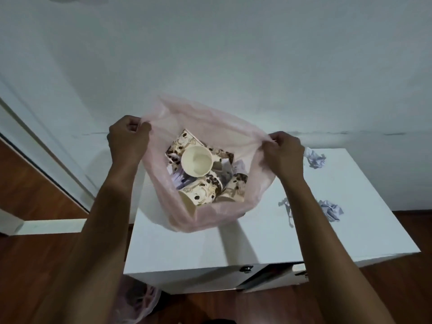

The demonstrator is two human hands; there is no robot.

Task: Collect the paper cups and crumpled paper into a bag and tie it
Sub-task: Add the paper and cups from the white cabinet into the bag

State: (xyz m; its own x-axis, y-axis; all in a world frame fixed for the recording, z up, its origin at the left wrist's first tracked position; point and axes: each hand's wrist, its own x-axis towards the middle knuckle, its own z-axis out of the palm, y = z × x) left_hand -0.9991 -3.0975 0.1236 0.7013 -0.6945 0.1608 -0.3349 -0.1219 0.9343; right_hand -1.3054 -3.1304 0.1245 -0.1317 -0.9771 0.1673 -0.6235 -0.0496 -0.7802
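Observation:
A thin pink plastic bag [210,216] stands wide open on the white cabinet top [292,239]. Inside lie several paper cups [196,163] with a brown coffee-bean print, one showing its cream inside, and some crumpled paper [181,180]. My left hand [128,139] pinches the bag's rim at its left side. My right hand [284,152] pinches the rim at its right side. Three balls of crumpled paper remain on the cabinet top: one behind my right hand [315,159], one by my right forearm [287,210], one further right [330,210].
The white cabinet stands against a white wall, with a drawer handle [246,269] on its front. Another pink bag [138,300] lies on the brown wooden floor below the cabinet's left corner. A white door frame [35,146] runs along the left.

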